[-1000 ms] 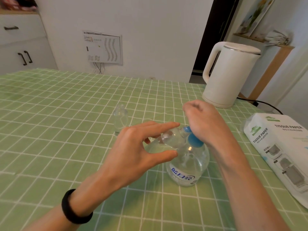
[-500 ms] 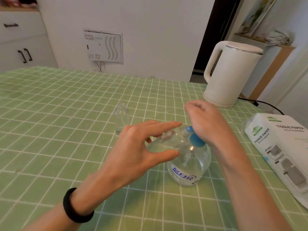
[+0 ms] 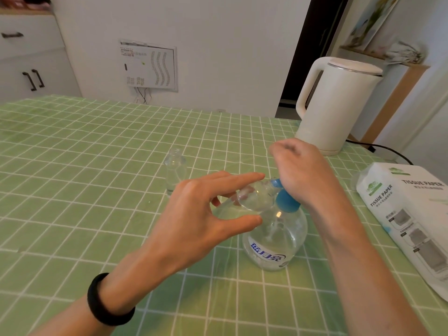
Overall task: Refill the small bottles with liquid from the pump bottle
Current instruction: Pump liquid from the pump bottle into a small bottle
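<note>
Clear bulbous pump bottle [image 3: 274,241], glassy small bottle [image 3: 252,197]

I have the pump bottle [image 3: 274,241] on the counter [image 3: 72,166] before me. At its eleven o'clock, the held small bottle [image 3: 252,198] is pinched in my left hand [image 3: 194,219], up against the spout. My right hand [image 3: 299,168] rests on top. A second small bottle [image 3: 175,168] stands at ten o'clock, the kettle [image 3: 337,105] at one and the tissue pack [image 3: 407,214] at three.

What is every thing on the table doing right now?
Pump bottle, upright on the table.
Held small bottle, tilted, mouth at the pump bottle's spout.
Left hand, pinches that bottle.
Right hand, curled on top of the pump bottle.
Other small bottle, upright, uncapped.
Kettle, upright, lid shut.
Tissue pack, lying flat.
</note>
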`<state>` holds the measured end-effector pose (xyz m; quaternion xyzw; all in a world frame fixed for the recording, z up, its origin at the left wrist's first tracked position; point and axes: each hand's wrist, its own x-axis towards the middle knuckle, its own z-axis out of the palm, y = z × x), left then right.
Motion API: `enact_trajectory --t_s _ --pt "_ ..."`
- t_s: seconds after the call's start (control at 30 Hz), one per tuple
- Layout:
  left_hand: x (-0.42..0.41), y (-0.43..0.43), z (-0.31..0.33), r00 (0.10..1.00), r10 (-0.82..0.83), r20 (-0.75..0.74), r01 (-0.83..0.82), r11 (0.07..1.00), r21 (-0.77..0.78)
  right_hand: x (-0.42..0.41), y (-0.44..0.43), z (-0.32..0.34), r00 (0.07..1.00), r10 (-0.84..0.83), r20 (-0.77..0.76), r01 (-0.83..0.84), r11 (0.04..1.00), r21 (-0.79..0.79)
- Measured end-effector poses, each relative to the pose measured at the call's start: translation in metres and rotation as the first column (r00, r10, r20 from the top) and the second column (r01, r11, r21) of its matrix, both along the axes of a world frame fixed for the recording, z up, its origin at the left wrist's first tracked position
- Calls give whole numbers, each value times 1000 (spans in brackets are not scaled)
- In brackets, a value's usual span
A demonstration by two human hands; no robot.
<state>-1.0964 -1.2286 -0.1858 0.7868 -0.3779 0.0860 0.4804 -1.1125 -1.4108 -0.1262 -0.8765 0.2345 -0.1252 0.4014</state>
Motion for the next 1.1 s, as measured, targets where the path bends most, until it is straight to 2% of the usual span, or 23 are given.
enact_trajectory --t_s 0.13,0.37,0.83,1.1 --pt "-2 0 -1 1000 -6 -6 6 1000 -8 -1 1 -3 999 8 -40 -8 1000 -2" --pt "-4 1 0 1000 -3 10 4 1000 -25 -2 2 0 1000 8 24 -7 1000 -30" --pt "-2 0 0 1000 -7 18 7 1000 4 -2 1 -4 1000 20 24 -20 1000 2" --pt "-2 1 1 1000 -3 15 4 1000 -14 -2 1 0 998 19 57 -17 999 -44"
